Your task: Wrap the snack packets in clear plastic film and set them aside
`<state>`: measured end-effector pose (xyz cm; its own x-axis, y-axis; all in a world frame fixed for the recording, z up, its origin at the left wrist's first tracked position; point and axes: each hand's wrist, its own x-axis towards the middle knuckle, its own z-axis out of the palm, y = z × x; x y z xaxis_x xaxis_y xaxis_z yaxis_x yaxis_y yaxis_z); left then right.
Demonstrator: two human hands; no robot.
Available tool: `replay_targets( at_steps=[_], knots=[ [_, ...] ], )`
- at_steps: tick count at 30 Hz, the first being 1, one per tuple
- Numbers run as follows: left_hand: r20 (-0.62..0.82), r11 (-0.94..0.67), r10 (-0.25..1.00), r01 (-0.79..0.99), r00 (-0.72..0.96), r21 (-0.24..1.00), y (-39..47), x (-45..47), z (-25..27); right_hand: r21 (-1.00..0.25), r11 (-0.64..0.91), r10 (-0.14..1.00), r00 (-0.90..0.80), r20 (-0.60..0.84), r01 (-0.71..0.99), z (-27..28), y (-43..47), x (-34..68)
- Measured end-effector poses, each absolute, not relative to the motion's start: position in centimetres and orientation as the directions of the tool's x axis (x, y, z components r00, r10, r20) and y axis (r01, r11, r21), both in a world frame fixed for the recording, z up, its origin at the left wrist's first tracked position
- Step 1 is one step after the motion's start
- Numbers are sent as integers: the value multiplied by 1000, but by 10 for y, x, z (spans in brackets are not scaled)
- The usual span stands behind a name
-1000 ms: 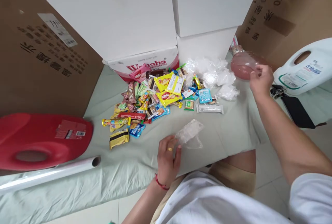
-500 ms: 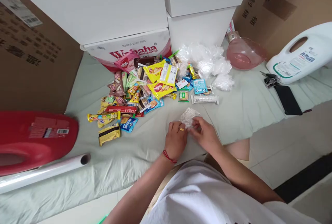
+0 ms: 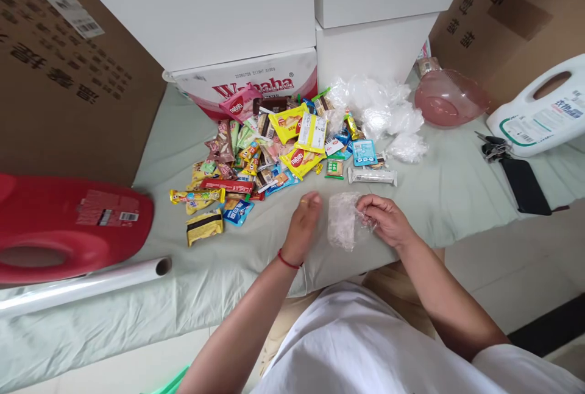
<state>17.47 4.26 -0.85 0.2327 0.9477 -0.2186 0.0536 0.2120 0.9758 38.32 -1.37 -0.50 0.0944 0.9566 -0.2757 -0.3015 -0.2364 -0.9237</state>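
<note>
I have the left hand [image 3: 302, 228] loosely open, apparently holding nothing; at its three o'clock, the right hand [image 3: 386, 221] pinches a clear bag [image 3: 342, 221]. I'd judge little done: it looks unfilled, snacks [image 3: 292, 159] loose around its ten o'clock, crumpled plastic [image 3: 377, 111] toward one.

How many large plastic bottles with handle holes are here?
2: a red plastic bottle at the view's left edge and a white plastic bottle at its right edge.

Cloth [image 3: 441, 196] passable between right fingers [image 3: 372, 200] and keys [image 3: 496, 149]; snack pile [image 3: 290, 153], crumpled plastic [image 3: 384, 114] block ahead.
</note>
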Motion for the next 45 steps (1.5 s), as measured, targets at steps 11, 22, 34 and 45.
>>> replay_targets(
  at_steps=[11,22,34,45],
  knots=[
    [-109,109,994,2,24,994,43,200,-23,-982,-189,887,430,-171,-2,-11,-18,396],
    [138,-126,990,360,-9,925,31,209,-13,-986,-159,892,435,-126,42,-6,-15,350],
    [-214,219,976,-198,46,955,56,188,-33,-820,-311,852,242,-465,-480,6,-18,376],
    [-321,318,944,-48,-81,947,32,171,-8,-948,-169,862,426,-275,-271,3,-2,346]
  ],
)
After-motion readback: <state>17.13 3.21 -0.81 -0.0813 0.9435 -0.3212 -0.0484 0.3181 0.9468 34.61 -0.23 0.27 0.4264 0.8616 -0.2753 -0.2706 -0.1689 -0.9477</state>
